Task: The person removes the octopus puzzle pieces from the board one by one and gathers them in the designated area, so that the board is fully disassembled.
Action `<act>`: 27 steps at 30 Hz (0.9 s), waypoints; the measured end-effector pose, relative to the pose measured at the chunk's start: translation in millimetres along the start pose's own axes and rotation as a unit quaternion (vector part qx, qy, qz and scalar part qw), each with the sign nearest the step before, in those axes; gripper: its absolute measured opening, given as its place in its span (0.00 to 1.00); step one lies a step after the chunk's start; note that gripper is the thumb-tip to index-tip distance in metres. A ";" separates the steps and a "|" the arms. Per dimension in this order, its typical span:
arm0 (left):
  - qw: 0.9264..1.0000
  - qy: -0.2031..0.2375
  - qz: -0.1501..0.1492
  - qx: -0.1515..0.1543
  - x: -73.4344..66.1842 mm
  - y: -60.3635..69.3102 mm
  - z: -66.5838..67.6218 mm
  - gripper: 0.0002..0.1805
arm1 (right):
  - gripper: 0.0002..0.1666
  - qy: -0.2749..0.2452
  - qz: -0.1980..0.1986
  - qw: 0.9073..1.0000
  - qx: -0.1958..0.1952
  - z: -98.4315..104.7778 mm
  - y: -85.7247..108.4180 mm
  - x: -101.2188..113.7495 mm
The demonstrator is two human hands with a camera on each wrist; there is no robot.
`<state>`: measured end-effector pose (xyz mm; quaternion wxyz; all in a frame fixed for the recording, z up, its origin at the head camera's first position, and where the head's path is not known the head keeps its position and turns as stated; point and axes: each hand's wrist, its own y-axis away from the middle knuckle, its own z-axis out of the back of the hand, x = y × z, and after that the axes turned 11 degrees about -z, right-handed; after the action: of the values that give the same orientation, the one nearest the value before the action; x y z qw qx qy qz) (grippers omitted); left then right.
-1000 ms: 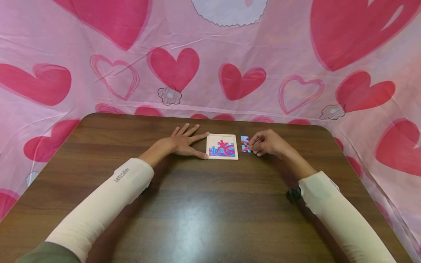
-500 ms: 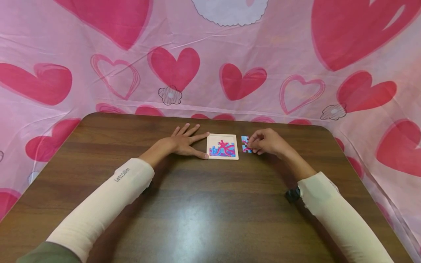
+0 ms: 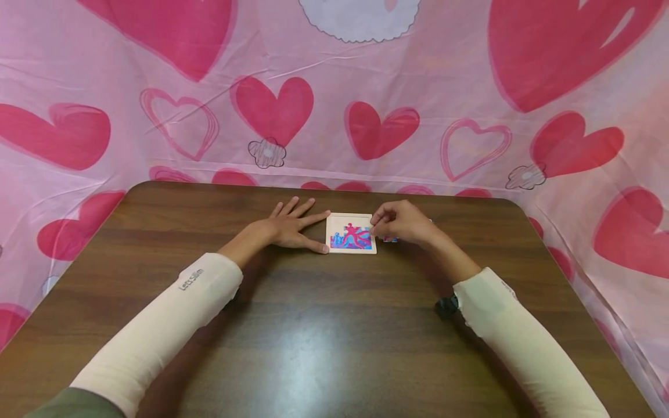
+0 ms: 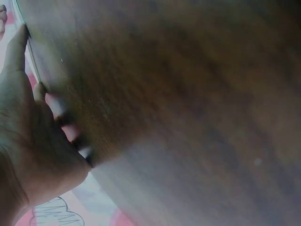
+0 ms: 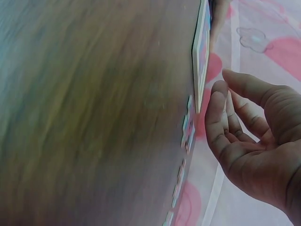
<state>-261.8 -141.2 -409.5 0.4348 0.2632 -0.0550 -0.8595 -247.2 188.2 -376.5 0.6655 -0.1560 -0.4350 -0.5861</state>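
Observation:
A pale square puzzle tray point(image 3: 351, 251) lies on the table, its lower part filled with blue, purple and pink pieces that show a pink octopus-like figure. My left hand point(image 3: 284, 228) rests with spread fingers at the tray's left side, thumb and index finger touching its edge. Above the tray's right edge, my right hand point(image 3: 405, 222) has thumb and index fingertips together, pinching a puzzle piece that is almost wholly hidden by the fingers. Loose puzzle pieces point(image 5: 188, 125) lie flat just right of the tray, mostly covered by that hand in the head view.
The brown wooden table point(image 3: 313, 337) stretches toward me, with a glare patch near its front. Behind it hangs a pink cloth point(image 3: 324, 128) printed with hearts. A dark band point(image 3: 446, 306) sits on the right wrist beside the pale sleeve.
My right hand has moved left from the loose pieces to the tray's right edge, fingertips pinched. My left hand stays at the tray's left side. The view shifts slightly.

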 end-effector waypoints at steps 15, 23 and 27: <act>1.000 -0.002 0.002 -0.002 -14.1 10.8 5.1 0.60 | 0.18 0.001 0.013 1.000 0.013 -23.9 -10.9 11.7; 1.000 0.002 -0.005 -0.005 -12.4 9.9 3.1 0.61 | 0.21 0.020 0.006 1.000 0.021 -29.7 -16.4 15.7; 1.000 -0.004 -0.004 -0.006 -13.3 11.1 3.0 0.60 | 0.25 0.043 -0.004 0.999 0.016 -30.7 -18.1 16.7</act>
<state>-248.9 -138.1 -397.9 0.4328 0.2569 -0.0508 -0.8626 -252.7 150.6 -386.9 0.6842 -0.1180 -0.4159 -0.5874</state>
